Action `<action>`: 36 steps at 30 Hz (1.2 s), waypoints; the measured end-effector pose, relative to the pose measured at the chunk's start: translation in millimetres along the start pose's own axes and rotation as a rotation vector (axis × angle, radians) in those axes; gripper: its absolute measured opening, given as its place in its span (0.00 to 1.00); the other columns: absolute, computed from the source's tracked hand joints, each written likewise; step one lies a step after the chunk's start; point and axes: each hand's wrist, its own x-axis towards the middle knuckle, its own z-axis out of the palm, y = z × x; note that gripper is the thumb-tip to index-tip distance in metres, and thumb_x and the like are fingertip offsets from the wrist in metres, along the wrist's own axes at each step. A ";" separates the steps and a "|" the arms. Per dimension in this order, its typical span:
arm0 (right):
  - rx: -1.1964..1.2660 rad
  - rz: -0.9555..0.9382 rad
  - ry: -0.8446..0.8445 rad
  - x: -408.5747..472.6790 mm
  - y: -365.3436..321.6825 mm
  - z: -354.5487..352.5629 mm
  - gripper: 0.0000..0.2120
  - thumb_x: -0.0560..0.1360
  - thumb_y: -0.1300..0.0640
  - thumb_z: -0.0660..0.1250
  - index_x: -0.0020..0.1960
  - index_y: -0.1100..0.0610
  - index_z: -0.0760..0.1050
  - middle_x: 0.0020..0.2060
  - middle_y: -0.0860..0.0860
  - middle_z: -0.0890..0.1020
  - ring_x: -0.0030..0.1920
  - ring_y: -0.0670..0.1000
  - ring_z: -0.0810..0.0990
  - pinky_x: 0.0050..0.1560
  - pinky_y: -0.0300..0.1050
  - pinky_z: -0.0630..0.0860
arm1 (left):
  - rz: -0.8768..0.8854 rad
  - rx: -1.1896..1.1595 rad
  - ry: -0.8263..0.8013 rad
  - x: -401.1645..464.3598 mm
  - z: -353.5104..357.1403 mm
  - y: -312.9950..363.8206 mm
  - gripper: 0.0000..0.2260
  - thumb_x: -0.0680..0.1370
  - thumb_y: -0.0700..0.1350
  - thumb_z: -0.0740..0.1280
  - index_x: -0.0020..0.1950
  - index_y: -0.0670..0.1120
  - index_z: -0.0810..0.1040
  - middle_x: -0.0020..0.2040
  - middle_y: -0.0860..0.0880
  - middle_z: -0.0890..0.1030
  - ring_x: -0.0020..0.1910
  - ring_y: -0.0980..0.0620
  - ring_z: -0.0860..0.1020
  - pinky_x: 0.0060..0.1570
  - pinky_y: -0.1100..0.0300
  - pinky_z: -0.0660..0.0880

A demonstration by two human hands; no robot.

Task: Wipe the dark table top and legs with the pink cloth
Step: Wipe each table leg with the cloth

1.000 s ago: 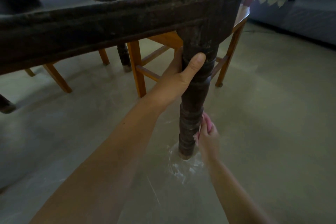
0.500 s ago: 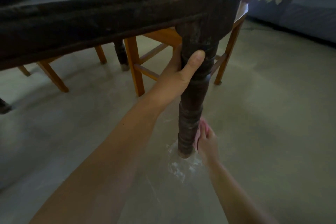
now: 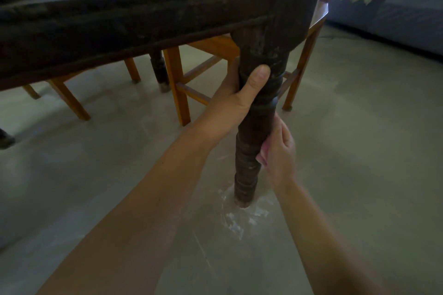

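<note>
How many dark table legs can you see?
3: the table leg both hands grip, a far leg behind the orange chairs, and a leg's foot at the left edge. A fourth may be hidden.

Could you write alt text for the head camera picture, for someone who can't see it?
A person's left hand grips the top of a dark turned table leg while the right hand presses a pink cloth against its middle. Orange wooden chairs stand behind on a grey floor.
</note>
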 end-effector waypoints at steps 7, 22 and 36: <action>-0.085 -0.429 0.090 -28.9 -22.8 24.2 0.13 0.81 0.57 0.55 0.63 0.48 0.70 0.47 0.46 0.78 0.45 0.43 0.79 0.41 0.36 0.77 | -0.020 -0.026 0.000 0.0 0.7 1.3 0.38 0.61 0.68 0.56 0.69 0.54 0.60 0.53 0.66 0.70 0.47 0.76 0.71 0.48 0.77 0.70; -0.722 -1.000 0.035 -15.9 3.6 38.6 0.30 0.82 0.58 0.53 0.76 0.44 0.39 0.75 0.40 0.39 0.75 0.59 0.46 0.73 0.63 0.55 | -0.057 -0.067 -0.043 -1.7 -2.6 7.3 0.28 0.69 0.61 0.56 0.68 0.53 0.62 0.54 0.60 0.76 0.50 0.67 0.77 0.51 0.68 0.74; -1.027 -0.839 0.040 -40.5 98.3 -18.2 0.35 0.77 0.68 0.58 0.76 0.45 0.48 0.76 0.46 0.37 0.76 0.54 0.39 0.75 0.53 0.52 | -0.119 -0.011 -0.027 -6.6 0.8 11.4 0.32 0.70 0.64 0.55 0.73 0.55 0.56 0.58 0.63 0.70 0.56 0.65 0.67 0.63 0.59 0.65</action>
